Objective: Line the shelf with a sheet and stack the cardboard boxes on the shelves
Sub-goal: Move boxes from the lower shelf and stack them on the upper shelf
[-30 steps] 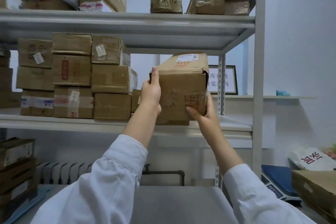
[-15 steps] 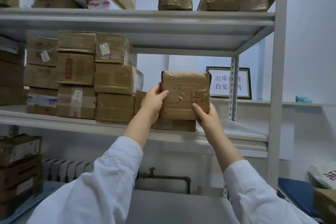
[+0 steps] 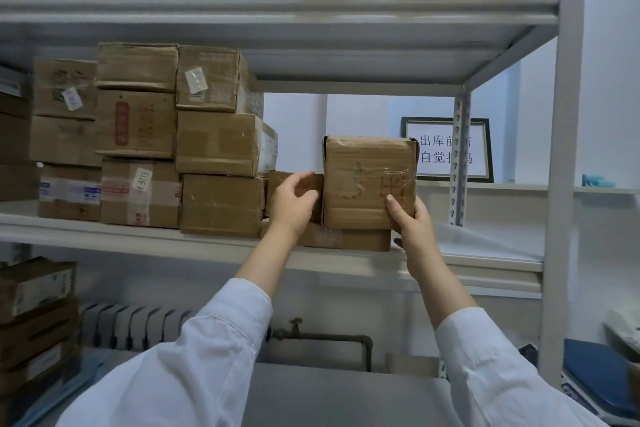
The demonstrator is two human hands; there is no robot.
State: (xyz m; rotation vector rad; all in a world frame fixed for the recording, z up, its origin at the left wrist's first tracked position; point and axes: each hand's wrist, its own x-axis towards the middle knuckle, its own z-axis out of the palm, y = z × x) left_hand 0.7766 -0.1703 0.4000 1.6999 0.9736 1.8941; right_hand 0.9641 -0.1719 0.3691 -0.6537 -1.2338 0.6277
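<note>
A brown cardboard box with red marks on its front stands on a flat box on the middle shelf. My right hand grips its lower right corner, thumb on the front face. My left hand hovers just left of it with loosely curled fingers holding nothing, in front of a small box. A thin white sheet lines the shelf to the right of the boxes.
Stacked cardboard boxes fill the shelf's left half. More boxes sit on the top shelf and at the lower left. A white upright post bounds the right side. A framed sign hangs behind.
The box went down from mid-air onto the flat box on the shelf. My left hand let go of its left side; my right hand slid to the lower right corner.
</note>
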